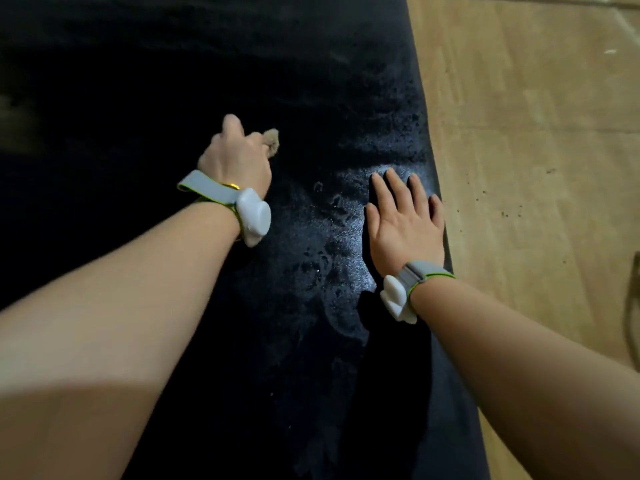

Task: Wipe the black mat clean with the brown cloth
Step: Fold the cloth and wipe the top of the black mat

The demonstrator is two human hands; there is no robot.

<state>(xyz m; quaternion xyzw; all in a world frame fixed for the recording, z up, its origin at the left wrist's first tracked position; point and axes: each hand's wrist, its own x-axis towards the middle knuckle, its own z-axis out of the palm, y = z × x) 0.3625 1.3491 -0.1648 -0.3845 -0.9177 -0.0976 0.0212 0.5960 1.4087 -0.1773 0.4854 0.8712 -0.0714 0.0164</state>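
The black mat [311, 81] fills most of the view, with a shiny wet patch between my hands. My left hand [235, 157] rests on the mat near the middle with its fingers curled round the brown cloth [272, 140]. Only a small tuft of the cloth shows at the hand's right side; the rest is hidden under the hand. My right hand [405, 220] lies flat on the mat close to its right edge, fingers straight and spread, holding nothing.
A tan wooden floor [536, 150] runs along the mat's right edge, with small dark specks on it. A dark cord or strap [632, 299] shows at the far right edge. Both wrists carry grey bands with white devices.
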